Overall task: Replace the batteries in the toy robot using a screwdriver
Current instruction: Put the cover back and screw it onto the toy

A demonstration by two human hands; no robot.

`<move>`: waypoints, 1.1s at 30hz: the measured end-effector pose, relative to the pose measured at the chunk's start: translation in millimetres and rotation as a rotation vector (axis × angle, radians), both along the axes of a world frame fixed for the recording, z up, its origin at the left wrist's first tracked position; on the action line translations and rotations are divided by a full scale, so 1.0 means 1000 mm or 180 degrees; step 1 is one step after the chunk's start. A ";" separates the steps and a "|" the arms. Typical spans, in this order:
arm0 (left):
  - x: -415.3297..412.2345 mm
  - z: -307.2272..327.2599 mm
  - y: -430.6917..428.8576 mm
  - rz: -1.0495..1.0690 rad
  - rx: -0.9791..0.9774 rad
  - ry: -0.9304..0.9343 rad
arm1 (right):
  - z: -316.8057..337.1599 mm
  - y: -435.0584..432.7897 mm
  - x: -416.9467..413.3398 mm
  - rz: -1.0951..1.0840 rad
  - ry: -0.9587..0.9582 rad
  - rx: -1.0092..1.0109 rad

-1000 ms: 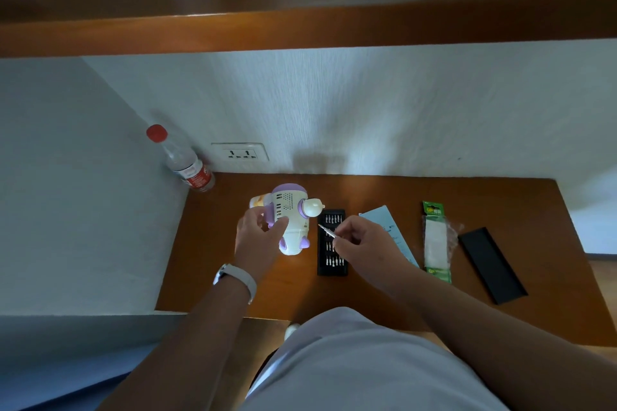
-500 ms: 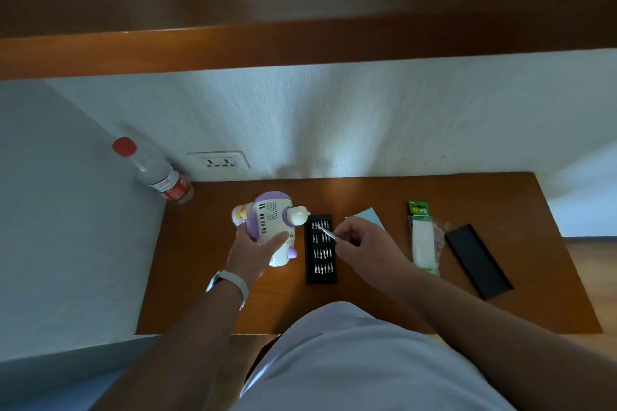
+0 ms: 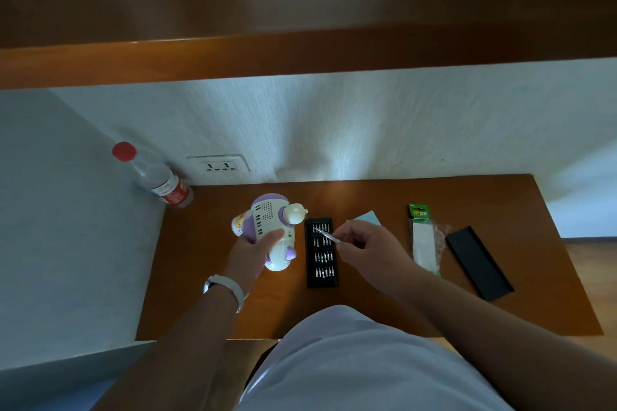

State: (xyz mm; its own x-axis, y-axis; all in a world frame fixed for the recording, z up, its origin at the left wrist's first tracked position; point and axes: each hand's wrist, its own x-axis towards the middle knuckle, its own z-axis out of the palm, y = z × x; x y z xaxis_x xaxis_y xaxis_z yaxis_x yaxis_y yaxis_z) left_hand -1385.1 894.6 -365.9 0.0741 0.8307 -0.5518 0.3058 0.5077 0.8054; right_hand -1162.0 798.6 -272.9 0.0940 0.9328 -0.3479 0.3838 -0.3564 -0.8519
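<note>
Pinching a thin screwdriver [image 3: 329, 237] above the bit tray [image 3: 322, 279], the right hand [image 3: 370, 250] could drop it if that hold slackens; the left hand [image 3: 248, 252] grips the toy robot [image 3: 272, 227].

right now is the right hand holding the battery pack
No, the right hand pinches the screwdriver; the battery pack lies on the desk.

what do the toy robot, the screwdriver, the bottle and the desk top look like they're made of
Toy robot: moulded plastic, smooth and slightly glossy; white and purple shell with a slotted grille.
Screwdriver: probably metal; thin, silvery, shiny.
Bottle: clear plastic, see-through, with a red cap.
Desk top: wood or wood veneer, orange-brown, smooth with a soft sheen; I cannot tell which.
</note>
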 end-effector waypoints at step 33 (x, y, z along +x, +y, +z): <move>0.003 0.159 -0.077 -0.0364 0.1327 -0.1139 | 0.117 -0.045 -0.007 0.0409 -0.0765 0.1350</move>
